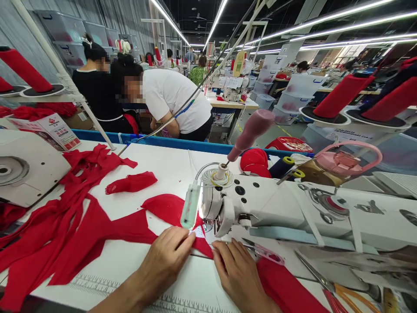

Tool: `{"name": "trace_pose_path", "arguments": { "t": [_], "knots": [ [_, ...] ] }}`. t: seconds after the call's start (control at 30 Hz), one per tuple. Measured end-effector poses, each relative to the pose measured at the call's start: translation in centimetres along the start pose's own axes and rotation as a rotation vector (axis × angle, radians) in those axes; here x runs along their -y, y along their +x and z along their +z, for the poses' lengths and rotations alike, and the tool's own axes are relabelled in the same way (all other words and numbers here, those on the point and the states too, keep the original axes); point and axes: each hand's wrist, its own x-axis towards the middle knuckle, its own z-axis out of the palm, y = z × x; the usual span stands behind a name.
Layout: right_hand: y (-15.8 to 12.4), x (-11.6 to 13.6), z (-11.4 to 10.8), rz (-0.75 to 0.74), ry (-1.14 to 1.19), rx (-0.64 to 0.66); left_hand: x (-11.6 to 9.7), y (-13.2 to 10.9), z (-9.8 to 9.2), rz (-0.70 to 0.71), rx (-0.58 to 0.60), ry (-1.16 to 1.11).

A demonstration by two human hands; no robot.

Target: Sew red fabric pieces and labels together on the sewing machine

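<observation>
My left hand (172, 250) is closed on a red fabric piece (202, 248), thumb and fingers together at its left side. At its right end, my right hand (236, 271) has bent fingers closed at the fabric's edge. Both hands are just in front of the needle area of a white sewing machine (215, 204); the exact grip is partly hidden under the fingers. A small white patch with print (198, 232) shows by the left fingertips. Thread snips (267, 253) with a pink handle lie beside the right hand. More red fabric (286, 287) runs beside the right forearm.
Red cut pieces (84, 217) cover the table's left side. Scissors (317, 271) with orange handles lie at right. A pink-handled screwdriver (250, 132) stands on the machine head. Red thread cones (342, 96) stand behind. Across the blue table edge (169, 142), a person in white (179, 98) bends forward.
</observation>
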Motion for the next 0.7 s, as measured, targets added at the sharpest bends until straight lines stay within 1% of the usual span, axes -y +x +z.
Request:
{"name": "trace_pose_path", "arguments": {
  "t": [0.1, 0.2, 0.3, 0.4, 0.53, 0.63, 0.7],
  "knots": [
    [0.0, 0.1, -1.0, -0.026, 0.055, 0.095, -0.3, -1.4, -1.2, -0.006, 0.008, 0.031],
    [-0.7, 0.1, -1.9, -0.042, 0.118, 0.191, -0.9, -3.3, -1.2, -0.016, 0.035, 0.097],
    [-1.5, -0.1, -2.3, -0.054, 0.162, 0.215, -1.6, -4.5, -0.9, -0.024, 0.026, 0.168],
    [-1.6, -0.3, -2.4, -0.064, 0.163, 0.223, -1.7, -4.2, -1.3, -0.062, 0.034, 0.097],
    [-0.2, -0.2, -2.4, -0.024, 0.206, 0.205, -0.6, -2.3, -1.7, -0.106, 0.003, -0.045],
    [0.7, 0.1, -2.1, -0.031, 0.238, 0.225, 0.2, -1.6, -1.3, -0.096, 0.049, 0.008],
    [0.6, 0.4, -2.0, -0.046, 0.231, 0.272, 0.1, -2.1, -0.9, -0.065, 0.072, 0.048]
  ]
}}
